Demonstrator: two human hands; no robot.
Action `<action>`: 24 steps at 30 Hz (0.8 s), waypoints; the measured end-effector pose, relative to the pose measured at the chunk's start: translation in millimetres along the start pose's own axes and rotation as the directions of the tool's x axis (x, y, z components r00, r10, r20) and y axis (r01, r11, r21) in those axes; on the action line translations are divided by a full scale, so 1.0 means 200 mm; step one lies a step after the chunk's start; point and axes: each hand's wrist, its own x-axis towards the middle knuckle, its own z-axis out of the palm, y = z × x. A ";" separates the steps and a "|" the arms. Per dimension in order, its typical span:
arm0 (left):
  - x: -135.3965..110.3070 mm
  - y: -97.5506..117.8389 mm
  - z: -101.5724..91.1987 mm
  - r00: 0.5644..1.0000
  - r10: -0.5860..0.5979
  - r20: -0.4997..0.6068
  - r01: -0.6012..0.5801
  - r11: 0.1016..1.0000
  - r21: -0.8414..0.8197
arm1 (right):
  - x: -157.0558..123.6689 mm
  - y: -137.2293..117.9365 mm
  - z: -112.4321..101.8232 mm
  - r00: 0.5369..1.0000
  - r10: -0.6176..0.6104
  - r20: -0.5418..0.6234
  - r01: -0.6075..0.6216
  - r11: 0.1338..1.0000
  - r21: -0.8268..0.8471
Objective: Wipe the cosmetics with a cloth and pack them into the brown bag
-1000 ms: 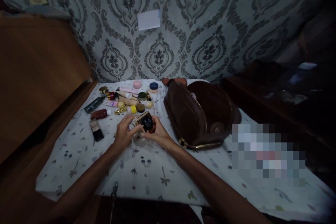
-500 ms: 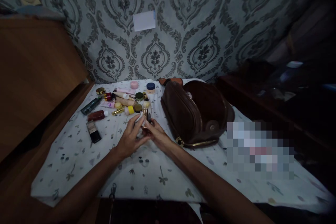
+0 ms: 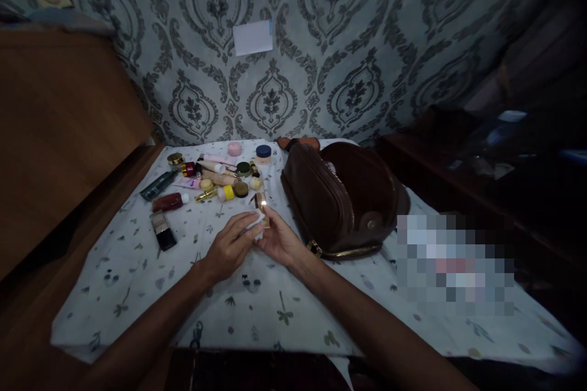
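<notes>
Over the counter, just left of the bag, I have the right hand's fingers clamped on a gold item. My left hand has its fingers closed on a white wad, up against the gold item. Beyond both hands I see clustered cosmetics, with a bottle lying apart to the left.

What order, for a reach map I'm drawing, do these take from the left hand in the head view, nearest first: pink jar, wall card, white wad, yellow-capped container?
1. White wad: held in the left hand.
2. Yellow-capped container: just beyond that hand.
3. Pink jar: farther back, near the wall.
4. Wall card: up on that wall.
</notes>
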 end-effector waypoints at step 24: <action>-0.04 -0.07 -0.01 0.879 -0.476 0.019 0.475 0.872 -0.117 | 0.00 -0.02 0.01 0.948 -0.317 0.036 0.319 0.934 -0.160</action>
